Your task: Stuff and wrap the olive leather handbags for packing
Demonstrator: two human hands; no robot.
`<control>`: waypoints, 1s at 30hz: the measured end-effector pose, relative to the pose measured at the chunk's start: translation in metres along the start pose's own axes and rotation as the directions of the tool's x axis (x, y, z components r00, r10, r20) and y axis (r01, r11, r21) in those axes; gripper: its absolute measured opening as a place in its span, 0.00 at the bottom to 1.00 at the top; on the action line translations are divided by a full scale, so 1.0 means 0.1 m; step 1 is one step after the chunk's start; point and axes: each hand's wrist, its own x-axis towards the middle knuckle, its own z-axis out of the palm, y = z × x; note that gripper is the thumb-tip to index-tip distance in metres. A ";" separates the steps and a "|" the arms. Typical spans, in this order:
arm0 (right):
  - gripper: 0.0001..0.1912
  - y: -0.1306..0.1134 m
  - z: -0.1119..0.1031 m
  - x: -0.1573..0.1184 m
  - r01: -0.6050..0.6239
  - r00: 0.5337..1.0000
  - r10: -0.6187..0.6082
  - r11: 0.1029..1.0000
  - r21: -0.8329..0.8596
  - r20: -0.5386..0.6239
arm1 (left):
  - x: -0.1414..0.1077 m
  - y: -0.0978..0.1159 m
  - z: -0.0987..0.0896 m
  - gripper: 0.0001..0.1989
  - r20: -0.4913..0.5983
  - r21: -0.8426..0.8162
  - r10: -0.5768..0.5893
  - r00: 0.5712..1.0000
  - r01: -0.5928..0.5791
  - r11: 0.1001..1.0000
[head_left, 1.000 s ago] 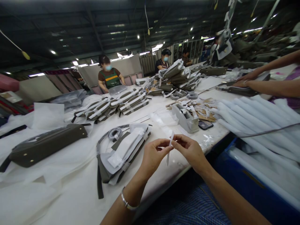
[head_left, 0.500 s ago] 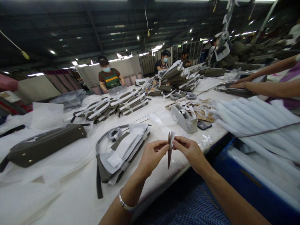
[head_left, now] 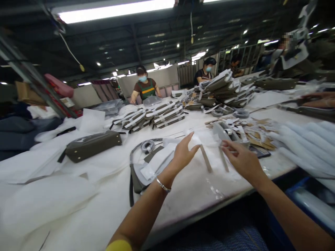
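Observation:
My left hand [head_left: 184,153] is open above the table, its thumb spread from the fingers. By its thumb tip is a thin grey-brown strip [head_left: 206,159], apparently an edge of a folded piece; I cannot tell whether they touch. My right hand [head_left: 243,162] has its fingers bent together at the top of a second blurred strip [head_left: 225,160]. Whitish material shows between the strips. Left of my hands lies a dark olive bag [head_left: 137,179] with white sheets on top and a wrapped coiled strap [head_left: 147,146]. A grey tape dispenser [head_left: 222,130] stands just beyond my right fingers.
Stacks of wrapped olive bags [head_left: 167,116] lie along the far side. Another olive bag [head_left: 94,146] is at left on white foam sheets. Paper scraps [head_left: 259,134], a phone [head_left: 259,152] and white foam rolls [head_left: 309,143] lie at right. Co-workers [head_left: 146,87] are across the table.
My hands have moved apart; the brown-and-white piece pinched between them now shows as two separated strips. My left hand has opened. The camera view has turned left.

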 end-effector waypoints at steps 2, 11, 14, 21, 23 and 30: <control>0.22 0.05 0.12 -0.16 0.019 0.993 -0.022 0.999 0.034 0.113 | 0.02 -0.15 -0.43 0.19 -0.029 0.231 0.023 0.999 -0.015 0.973; 0.17 0.08 0.84 -0.19 0.225 0.942 -0.115 0.914 -0.337 0.316 | 0.14 -1.22 -2.12 0.16 -0.220 0.648 -0.349 0.911 0.404 0.646; 0.15 0.07 0.93 -0.08 0.202 0.914 -0.030 0.898 -0.390 0.404 | 0.19 -1.49 -2.18 0.17 -0.173 0.712 -0.426 0.888 0.411 0.569; 0.13 0.01 0.87 0.01 0.028 0.849 0.132 0.956 -0.292 0.512 | 0.37 -1.87 -2.30 0.18 -0.033 0.770 -0.600 0.800 0.402 0.495; 0.17 -0.02 0.85 -0.01 -0.020 0.888 0.117 0.976 -0.218 0.444 | 0.42 -1.91 -2.35 0.18 0.015 0.774 -0.635 0.772 0.393 0.496; 0.25 -0.31 0.82 -0.15 -0.301 0.878 0.136 0.903 0.307 0.459 | 0.54 -1.83 -2.30 0.17 0.087 0.767 -0.724 0.685 0.418 0.488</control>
